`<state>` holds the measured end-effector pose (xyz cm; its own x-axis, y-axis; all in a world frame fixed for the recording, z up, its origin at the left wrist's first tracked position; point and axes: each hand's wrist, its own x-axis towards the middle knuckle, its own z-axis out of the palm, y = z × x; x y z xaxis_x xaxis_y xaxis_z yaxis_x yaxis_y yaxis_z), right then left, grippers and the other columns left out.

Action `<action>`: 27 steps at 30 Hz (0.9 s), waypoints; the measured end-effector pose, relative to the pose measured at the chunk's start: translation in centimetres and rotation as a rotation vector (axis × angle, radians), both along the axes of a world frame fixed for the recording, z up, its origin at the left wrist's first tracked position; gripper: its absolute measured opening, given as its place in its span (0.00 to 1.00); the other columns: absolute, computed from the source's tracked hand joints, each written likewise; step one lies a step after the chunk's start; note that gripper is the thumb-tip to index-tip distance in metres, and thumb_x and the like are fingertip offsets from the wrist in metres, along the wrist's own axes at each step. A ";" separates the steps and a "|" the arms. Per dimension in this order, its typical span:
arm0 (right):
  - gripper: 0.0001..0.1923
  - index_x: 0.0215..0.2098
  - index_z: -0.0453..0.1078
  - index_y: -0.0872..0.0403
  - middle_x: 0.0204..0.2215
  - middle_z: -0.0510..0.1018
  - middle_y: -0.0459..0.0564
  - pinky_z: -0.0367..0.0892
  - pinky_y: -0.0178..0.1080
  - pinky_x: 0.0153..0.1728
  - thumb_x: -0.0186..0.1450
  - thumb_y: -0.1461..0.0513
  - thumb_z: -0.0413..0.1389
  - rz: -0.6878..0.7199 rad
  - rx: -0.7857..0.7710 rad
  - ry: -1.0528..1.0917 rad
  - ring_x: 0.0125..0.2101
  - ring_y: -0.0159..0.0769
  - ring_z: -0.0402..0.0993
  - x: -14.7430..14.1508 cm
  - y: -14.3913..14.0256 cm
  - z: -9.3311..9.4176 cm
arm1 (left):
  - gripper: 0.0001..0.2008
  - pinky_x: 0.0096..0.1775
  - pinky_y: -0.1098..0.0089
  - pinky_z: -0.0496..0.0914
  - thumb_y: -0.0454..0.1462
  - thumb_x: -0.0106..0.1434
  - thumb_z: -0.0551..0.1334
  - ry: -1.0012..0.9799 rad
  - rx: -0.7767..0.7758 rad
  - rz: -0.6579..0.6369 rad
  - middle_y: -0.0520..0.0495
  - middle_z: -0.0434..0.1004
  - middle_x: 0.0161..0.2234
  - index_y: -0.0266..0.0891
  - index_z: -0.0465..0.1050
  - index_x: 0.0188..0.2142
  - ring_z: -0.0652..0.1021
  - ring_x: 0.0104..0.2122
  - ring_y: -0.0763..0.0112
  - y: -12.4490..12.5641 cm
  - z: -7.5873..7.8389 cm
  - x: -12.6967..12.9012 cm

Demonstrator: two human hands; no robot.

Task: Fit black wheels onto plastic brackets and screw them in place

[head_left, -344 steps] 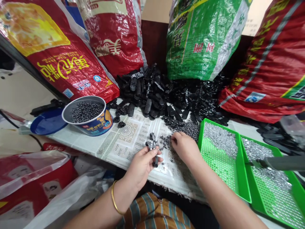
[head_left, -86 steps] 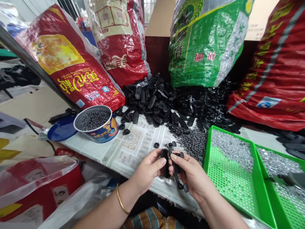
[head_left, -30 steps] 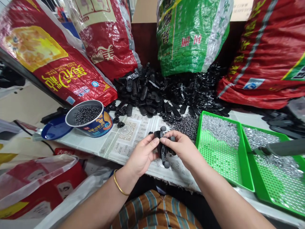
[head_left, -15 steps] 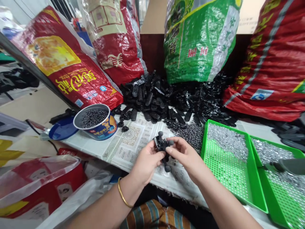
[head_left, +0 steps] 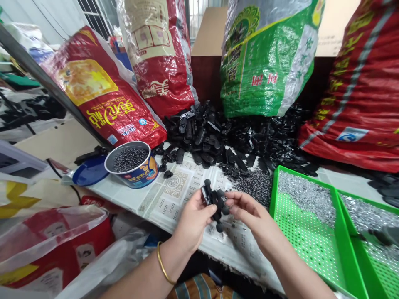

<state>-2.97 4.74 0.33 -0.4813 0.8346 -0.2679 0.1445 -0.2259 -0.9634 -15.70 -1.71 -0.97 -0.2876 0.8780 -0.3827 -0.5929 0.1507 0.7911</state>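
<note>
My left hand is closed around a black plastic part with several round knobs at its ends. The thumb presses on its front, and the piece is held tilted above the table. On its right side, my right hand has its thumb and fingertips curled at a round knob. Whatever lies between those fingertips is partly hidden. Beyond my hands lies a heap of flat black plastic pieces. A pile of small dark pieces is behind my right hand.
At the left stands a round tub of small dark pieces beside a blue lid. Green trays with small silvery pieces are on the right; a grey-handled tool lies over one. Red sacks and a green sack line the back.
My right hand has drawn back slightly to the right from the middle of the black part. The left hand keeps hold of it. The whole view has shifted a little.
</note>
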 end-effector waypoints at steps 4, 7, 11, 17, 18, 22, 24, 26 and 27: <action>0.09 0.28 0.70 0.54 0.22 0.71 0.44 0.61 0.35 0.28 0.51 0.58 0.61 0.068 0.061 -0.101 0.25 0.31 0.65 -0.6 0.9 0.2 | 0.25 0.29 0.76 0.66 0.29 0.49 0.64 -0.014 -0.012 -0.023 0.47 0.73 0.41 0.42 0.67 0.47 0.73 0.35 0.71 -0.2 0.1 0.1; 0.10 0.24 0.68 0.55 0.19 0.67 0.41 0.57 0.33 0.24 0.51 0.57 0.61 0.082 0.064 -0.092 0.21 0.27 0.60 -0.7 1.1 -0.6 | 0.31 0.31 0.75 0.68 0.29 0.49 0.65 -0.079 -0.018 -0.048 0.46 0.71 0.45 0.45 0.61 0.53 0.73 0.37 0.70 -0.4 -0.1 0.0; 0.12 0.25 0.67 0.55 0.18 0.66 0.41 0.56 0.32 0.21 0.51 0.56 0.61 0.076 -0.061 -0.012 0.19 0.26 0.59 -0.4 1.1 -1.3 | 0.33 0.31 0.74 0.69 0.29 0.51 0.64 -0.168 0.004 -0.118 0.45 0.69 0.48 0.47 0.58 0.56 0.74 0.36 0.71 -0.4 -0.5 -0.1; 0.16 0.23 0.65 0.56 0.17 0.66 0.41 0.59 0.31 0.19 0.46 0.54 0.64 0.025 -0.150 -0.031 0.17 0.25 0.61 -0.5 1.0 -1.1 | 0.37 0.31 0.75 0.67 0.27 0.50 0.63 -0.075 -0.008 -0.128 0.46 0.68 0.51 0.48 0.54 0.58 0.72 0.40 0.70 -0.4 -0.6 0.4; 0.17 0.22 0.64 0.56 0.16 0.66 0.41 0.59 0.31 0.19 0.45 0.54 0.64 0.034 -0.162 -0.031 0.17 0.25 0.61 -0.5 1.1 -1.2 | 0.38 0.32 0.75 0.67 0.26 0.50 0.63 -0.078 -0.006 -0.125 0.46 0.67 0.52 0.47 0.55 0.58 0.72 0.42 0.69 -0.3 -0.5 0.5; 0.17 0.24 0.64 0.56 0.16 0.67 0.41 0.57 0.31 0.19 0.46 0.54 0.64 0.062 -0.165 -0.015 0.16 0.25 0.62 -0.3 1.2 -1.4 | 0.36 0.37 0.74 0.67 0.24 0.50 0.62 -0.144 0.051 -0.124 0.46 0.68 0.51 0.45 0.57 0.57 0.71 0.44 0.69 -0.4 -0.4 0.7; 0.17 0.25 0.63 0.55 0.17 0.68 0.41 0.58 0.32 0.20 0.47 0.54 0.63 0.081 -0.170 0.001 0.16 0.26 0.64 -0.2 1.1 -1.6 | 0.32 0.36 0.73 0.68 0.26 0.54 0.60 -0.204 0.044 -0.144 0.46 0.69 0.51 0.45 0.58 0.57 0.73 0.39 0.71 -0.5 -0.4 0.6; 0.17 0.25 0.63 0.55 0.17 0.68 0.41 0.59 0.33 0.20 0.48 0.53 0.63 0.095 -0.178 -0.002 0.17 0.27 0.65 -0.1 1.1 -1.8 | 0.26 0.34 0.72 0.69 0.29 0.59 0.58 -0.293 0.030 -0.153 0.44 0.69 0.50 0.44 0.59 0.56 0.74 0.35 0.72 -0.5 -0.4 0.4; 0.17 0.24 0.62 0.55 0.17 0.68 0.41 0.59 0.33 0.21 0.48 0.53 0.63 0.099 -0.176 -0.008 0.17 0.27 0.65 0.0 1.1 -1.9 | 0.23 0.33 0.71 0.69 0.31 0.60 0.56 -0.327 0.026 -0.150 0.42 0.71 0.48 0.42 0.59 0.56 0.75 0.34 0.72 -0.5 -0.5 0.3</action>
